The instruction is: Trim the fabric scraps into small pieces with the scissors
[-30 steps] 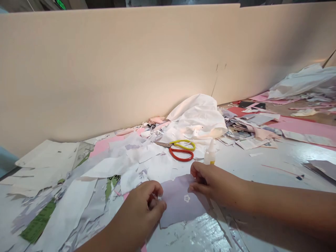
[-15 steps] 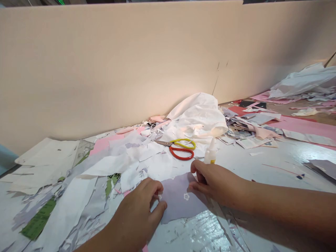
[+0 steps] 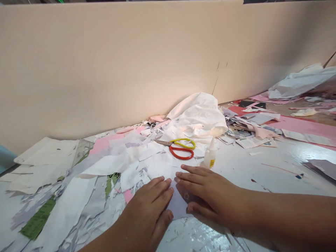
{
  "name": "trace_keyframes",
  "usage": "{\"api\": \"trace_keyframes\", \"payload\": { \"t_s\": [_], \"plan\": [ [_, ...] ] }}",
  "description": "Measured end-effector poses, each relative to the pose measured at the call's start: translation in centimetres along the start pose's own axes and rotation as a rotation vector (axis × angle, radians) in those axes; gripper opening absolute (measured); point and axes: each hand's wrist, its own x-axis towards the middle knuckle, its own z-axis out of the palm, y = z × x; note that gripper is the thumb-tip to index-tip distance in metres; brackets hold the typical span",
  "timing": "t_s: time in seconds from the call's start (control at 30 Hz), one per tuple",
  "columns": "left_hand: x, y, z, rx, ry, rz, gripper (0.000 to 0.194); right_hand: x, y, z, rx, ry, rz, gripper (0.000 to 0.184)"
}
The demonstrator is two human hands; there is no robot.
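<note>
Head view: the left hand (image 3: 145, 211) and right hand (image 3: 208, 192) lie flat, fingers open and extended, pressing down a lilac paper piece (image 3: 179, 206) on the white table (image 3: 262, 164), just before a glue bottle (image 3: 210, 155).

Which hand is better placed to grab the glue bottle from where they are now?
Probably the right hand: its fingertips lie closest to the glue bottle, with nothing between them. The left hand sits farther off, on the other side of the lilac paper.
</note>
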Motion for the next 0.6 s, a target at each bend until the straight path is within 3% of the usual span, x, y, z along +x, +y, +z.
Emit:
{"api": "trace_keyframes", "payload": {
  "t_s": [0.27,0.4,0.6],
  "plan": [
    [0.0,-0.5,0.9,-0.015,-0.113,-0.019,0.044,-0.1,-0.1,0.1,0.052,-0.096,0.071,0.048],
    [-0.4,-0.7,0.5,-0.078,-0.076,-0.025,0.045,-0.2,0.1,-0.2,0.055,-0.079,0.064,0.049],
    [-0.4,-0.9,-0.2,-0.048,-0.008,0.04,0.042,-0.1,0.3,0.0,0.057,0.02,-0.03,0.035]
  ]
}}
